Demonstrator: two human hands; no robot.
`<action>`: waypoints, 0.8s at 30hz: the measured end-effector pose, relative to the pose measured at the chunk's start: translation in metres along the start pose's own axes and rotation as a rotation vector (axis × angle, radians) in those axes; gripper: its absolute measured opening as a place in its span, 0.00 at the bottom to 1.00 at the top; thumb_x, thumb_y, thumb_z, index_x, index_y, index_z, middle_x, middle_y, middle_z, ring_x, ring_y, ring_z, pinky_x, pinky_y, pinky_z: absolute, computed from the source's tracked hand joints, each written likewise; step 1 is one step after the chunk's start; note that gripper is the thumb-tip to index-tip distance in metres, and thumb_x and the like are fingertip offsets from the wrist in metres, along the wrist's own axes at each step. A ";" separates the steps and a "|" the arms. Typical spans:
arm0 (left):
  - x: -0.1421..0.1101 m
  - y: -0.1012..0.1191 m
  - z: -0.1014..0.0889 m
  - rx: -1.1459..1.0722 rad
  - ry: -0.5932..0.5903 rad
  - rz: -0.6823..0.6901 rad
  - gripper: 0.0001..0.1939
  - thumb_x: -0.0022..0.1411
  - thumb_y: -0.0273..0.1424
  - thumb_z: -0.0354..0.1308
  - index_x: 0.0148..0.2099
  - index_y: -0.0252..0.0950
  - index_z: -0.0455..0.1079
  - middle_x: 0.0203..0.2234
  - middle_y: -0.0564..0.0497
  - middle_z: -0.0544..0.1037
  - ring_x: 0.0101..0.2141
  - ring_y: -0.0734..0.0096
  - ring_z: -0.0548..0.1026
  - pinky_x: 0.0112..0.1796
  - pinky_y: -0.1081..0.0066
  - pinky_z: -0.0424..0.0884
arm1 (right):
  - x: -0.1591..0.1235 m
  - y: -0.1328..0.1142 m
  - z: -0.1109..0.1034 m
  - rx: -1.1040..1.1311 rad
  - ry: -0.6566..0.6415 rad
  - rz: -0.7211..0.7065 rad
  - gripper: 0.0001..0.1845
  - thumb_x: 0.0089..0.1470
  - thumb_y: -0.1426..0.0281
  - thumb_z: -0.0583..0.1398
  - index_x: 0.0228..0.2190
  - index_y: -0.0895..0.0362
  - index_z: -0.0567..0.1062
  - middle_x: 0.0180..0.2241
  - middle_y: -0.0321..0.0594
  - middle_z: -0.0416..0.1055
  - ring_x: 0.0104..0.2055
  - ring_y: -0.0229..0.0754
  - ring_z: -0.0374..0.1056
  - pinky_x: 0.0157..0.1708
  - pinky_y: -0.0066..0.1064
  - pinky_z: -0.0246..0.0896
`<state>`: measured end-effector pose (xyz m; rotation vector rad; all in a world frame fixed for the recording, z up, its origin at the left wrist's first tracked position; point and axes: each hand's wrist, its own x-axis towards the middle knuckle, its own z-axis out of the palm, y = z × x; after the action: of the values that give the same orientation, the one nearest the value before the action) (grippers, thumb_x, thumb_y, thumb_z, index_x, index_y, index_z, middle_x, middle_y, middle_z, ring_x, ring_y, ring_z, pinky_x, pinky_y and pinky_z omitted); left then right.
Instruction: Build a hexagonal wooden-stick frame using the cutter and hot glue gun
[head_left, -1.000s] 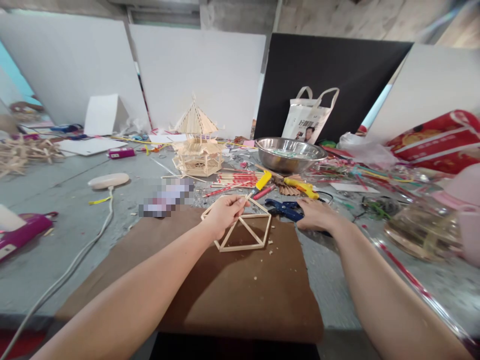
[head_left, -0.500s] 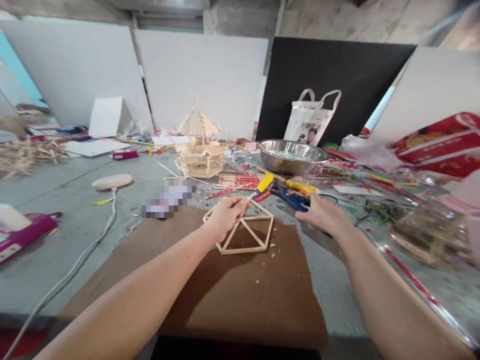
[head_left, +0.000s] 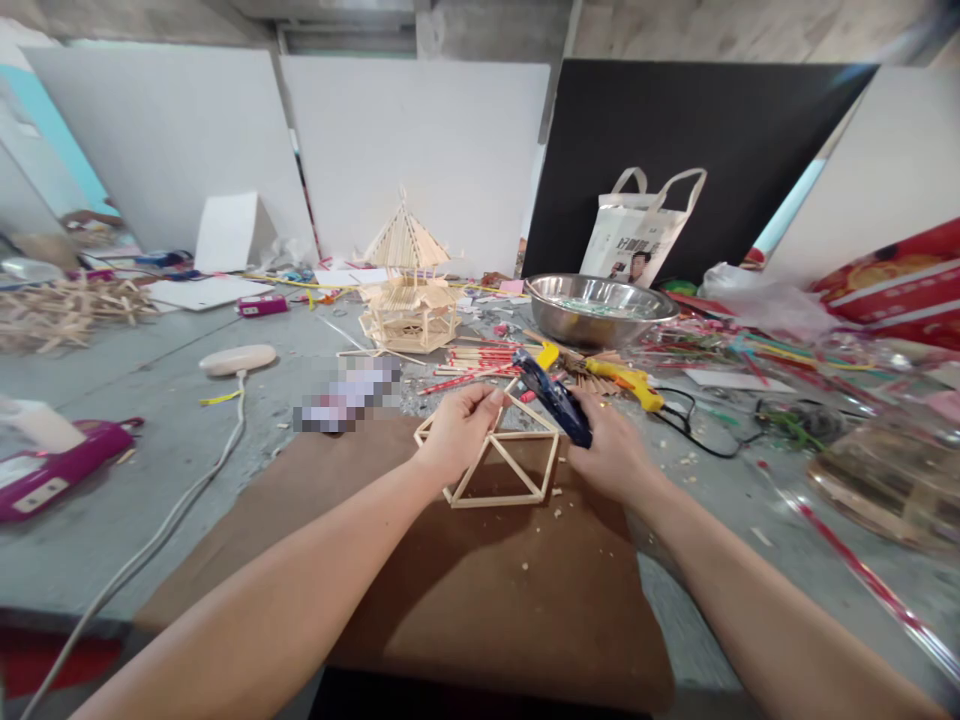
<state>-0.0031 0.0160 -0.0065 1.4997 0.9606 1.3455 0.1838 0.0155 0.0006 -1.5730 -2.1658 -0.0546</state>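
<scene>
A frame of thin wooden sticks (head_left: 501, 500), with crossing spokes, lies flat on the brown board. My left hand (head_left: 459, 425) pinches a stick on the frame's far side; its fingers cover part of the joint. Dark blue-handled pliers (head_left: 553, 400) are gripped in my right hand (head_left: 611, 445), tilted with their upper end toward the left fingertips. That end overlaps a yellow-handled tool (head_left: 549, 354) behind it. Just right of the pliers rests a yellow glue gun (head_left: 626, 384) with a black cord.
Under the frame is a brown board (head_left: 525, 610). Beyond it stand a stick-built pavilion model (head_left: 409, 315), red-marked sticks (head_left: 480, 357) and a metal bowl (head_left: 600, 310). A blurred-out flat object (head_left: 349, 393), a white cable (head_left: 187, 500) and a purple power strip (head_left: 67, 470) lie left. A clear container (head_left: 885, 490) is right.
My right hand has taken hold of the blue-handled pliers beside the glue gun and brought them left toward the frame. My left hand keeps its pinch. The view has shifted slightly.
</scene>
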 end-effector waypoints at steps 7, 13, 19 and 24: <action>0.000 0.002 -0.001 0.099 0.001 0.085 0.14 0.55 0.37 0.48 0.24 0.32 0.60 0.14 0.58 0.56 0.16 0.83 0.52 0.19 0.78 0.50 | -0.003 0.002 0.006 0.004 -0.040 -0.118 0.31 0.38 0.73 0.53 0.48 0.59 0.58 0.44 0.46 0.63 0.45 0.48 0.59 0.43 0.35 0.53; -0.001 0.001 -0.002 0.194 0.003 0.124 0.13 0.55 0.33 0.47 0.21 0.33 0.56 0.14 0.58 0.54 0.18 0.82 0.52 0.20 0.78 0.50 | -0.005 -0.006 0.004 0.017 -0.089 -0.124 0.30 0.37 0.74 0.53 0.47 0.59 0.60 0.43 0.46 0.64 0.44 0.48 0.59 0.42 0.35 0.53; 0.000 0.004 -0.003 0.285 0.019 0.133 0.13 0.55 0.33 0.46 0.21 0.33 0.55 0.15 0.57 0.54 0.19 0.81 0.53 0.21 0.78 0.51 | -0.005 -0.008 0.003 0.005 -0.090 -0.113 0.30 0.37 0.73 0.53 0.47 0.60 0.60 0.44 0.47 0.65 0.44 0.49 0.61 0.41 0.35 0.54; 0.000 0.004 -0.003 0.366 0.004 0.154 0.13 0.55 0.34 0.46 0.22 0.33 0.58 0.15 0.57 0.57 0.20 0.79 0.56 0.22 0.77 0.53 | -0.007 -0.010 0.002 0.004 -0.097 -0.108 0.30 0.37 0.74 0.53 0.47 0.59 0.60 0.43 0.46 0.65 0.43 0.48 0.61 0.41 0.35 0.55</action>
<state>-0.0062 0.0152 -0.0025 1.8778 1.1594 1.3288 0.1760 0.0069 -0.0017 -1.4831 -2.3232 -0.0079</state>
